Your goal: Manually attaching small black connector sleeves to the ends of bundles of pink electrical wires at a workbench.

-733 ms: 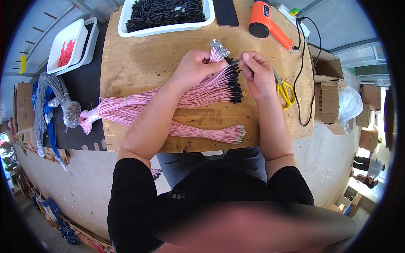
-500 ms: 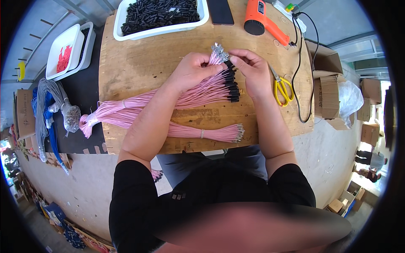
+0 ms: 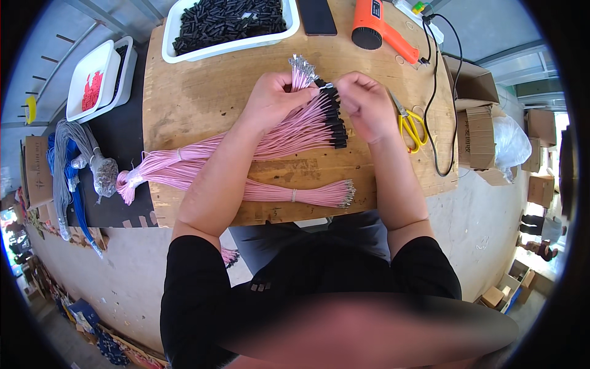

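Note:
My left hand (image 3: 273, 101) is closed round the upper part of a bundle of pink wires (image 3: 283, 132), thumb across the strands. Bare metal terminals (image 3: 302, 66) fan up above that thumb. Lower down, many wire ends wear black sleeves (image 3: 335, 120), lined up in a row along the right side. A single silvery terminal points from the left thumb toward my right hand (image 3: 367, 104). The right fingers are curled into a pinch beside it; what they hold, if anything, is too small to make out. A second tied pink wire bundle (image 3: 295, 194) lies nearer me.
A white tray of black sleeves (image 3: 230, 27) stands at the back, beside a dark phone (image 3: 317, 17) and an orange heat gun (image 3: 384, 34). Yellow-handled scissors (image 3: 413, 130) and a black cable (image 3: 437, 147) lie right. Grey and blue wire bundles (image 3: 77, 160) rest left.
The bare terminal ends in my left hand have shifted left and up. One terminal now stands apart, pointing right. My right fingers have curled in tighter and sit slightly farther from the bundle.

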Motion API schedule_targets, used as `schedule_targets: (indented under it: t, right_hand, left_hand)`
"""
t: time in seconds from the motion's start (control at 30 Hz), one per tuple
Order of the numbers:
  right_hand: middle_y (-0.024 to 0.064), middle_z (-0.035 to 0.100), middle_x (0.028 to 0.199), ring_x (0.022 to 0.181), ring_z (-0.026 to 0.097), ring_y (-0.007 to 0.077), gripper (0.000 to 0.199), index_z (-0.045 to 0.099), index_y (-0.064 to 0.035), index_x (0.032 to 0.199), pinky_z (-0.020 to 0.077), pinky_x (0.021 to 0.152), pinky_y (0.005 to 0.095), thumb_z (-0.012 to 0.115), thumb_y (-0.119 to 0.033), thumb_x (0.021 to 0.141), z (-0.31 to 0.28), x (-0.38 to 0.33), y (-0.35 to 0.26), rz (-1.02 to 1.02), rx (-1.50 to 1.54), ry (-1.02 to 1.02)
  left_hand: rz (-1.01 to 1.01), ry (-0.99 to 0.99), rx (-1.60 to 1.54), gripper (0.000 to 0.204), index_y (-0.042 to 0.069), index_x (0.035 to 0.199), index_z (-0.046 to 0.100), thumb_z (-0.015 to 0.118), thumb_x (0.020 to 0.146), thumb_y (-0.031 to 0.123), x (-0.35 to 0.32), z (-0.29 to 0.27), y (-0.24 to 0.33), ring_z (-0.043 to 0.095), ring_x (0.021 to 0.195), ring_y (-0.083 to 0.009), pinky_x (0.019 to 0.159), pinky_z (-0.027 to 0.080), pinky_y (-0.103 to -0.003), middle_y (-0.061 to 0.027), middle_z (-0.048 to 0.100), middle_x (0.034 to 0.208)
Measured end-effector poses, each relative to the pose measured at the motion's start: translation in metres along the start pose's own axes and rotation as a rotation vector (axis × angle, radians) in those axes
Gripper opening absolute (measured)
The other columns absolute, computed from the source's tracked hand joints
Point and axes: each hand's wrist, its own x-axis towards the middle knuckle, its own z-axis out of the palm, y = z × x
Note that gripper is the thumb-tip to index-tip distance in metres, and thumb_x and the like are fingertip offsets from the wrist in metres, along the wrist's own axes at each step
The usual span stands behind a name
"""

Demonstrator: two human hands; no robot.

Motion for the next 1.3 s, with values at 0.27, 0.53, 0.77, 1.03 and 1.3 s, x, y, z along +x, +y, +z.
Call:
schedule_targets:
  t: [0.27,0.53,0.77,1.03,1.3]
  right_hand:
    - [0.0219,0.057,0.117,0.101,0.061,0.0261,0.022,0.051,0.0066,0.116,0.0534,0.093,0.0301,0.047,0.008,0.095,-0.02,0.009,-0.001,0.052,0.574,0.286]
    - [0.0206,0.064,0.114,0.091,0.066,0.0218,0.022,0.052,0.0043,0.121,0.0565,0.082,0.0248,0.046,0.005,0.099,-0.01,0.009,0.003,0.054,0.416,0.157]
    - [0.0156,0.069,0.104,0.082,0.066,0.0151,0.018,0.06,0.0029,0.115,0.0549,0.071,0.0222,0.056,0.0,0.098,-0.006,0.009,0.004,0.102,0.363,0.165]
    - [0.0118,0.071,0.097,0.079,0.064,0.0133,0.015,0.069,0.0027,0.107,0.0539,0.072,0.0226,0.063,0.0,0.093,0.007,0.001,0.001,0.084,0.143,0.118]
    - [0.0089,0.071,0.094,0.074,0.059,0.0075,0.018,0.069,0.0019,0.108,0.0461,0.063,0.0182,0.067,0.002,0.09,0.02,-0.002,0.004,0.027,0.081,0.188]
  left_hand:
    - [-0.031,0.031,-0.091,0.013,-0.001,0.099,0.072,0.074,0.089,0.007,0.0,0.001,0.003,0.058,0.068,-0.0061,0.062,0.047,-0.022,-0.0021,0.068,0.08]
    - [-0.015,0.015,-0.114,0.015,-0.001,0.101,0.071,0.073,0.089,0.007,0.0,-0.001,0.0,0.059,0.07,-0.0068,0.064,0.048,-0.022,-0.0029,0.069,0.084]
    - [-0.041,0.015,-0.124,0.013,-0.001,0.1,0.071,0.073,0.089,0.007,-0.001,-0.002,0.002,0.059,0.07,-0.0073,0.064,0.048,-0.022,-0.0028,0.069,0.084]
    - [0.014,0.05,-0.139,0.013,-0.002,0.094,0.07,0.073,0.089,0.009,0.001,0.0,-0.001,0.051,0.061,-0.0042,0.054,0.039,-0.021,0.0012,0.061,0.072]
    - [0.012,0.048,-0.173,0.013,-0.003,0.094,0.07,0.073,0.089,0.009,0.001,0.0,-0.003,0.051,0.062,-0.004,0.055,0.039,-0.021,0.0012,0.062,0.073]
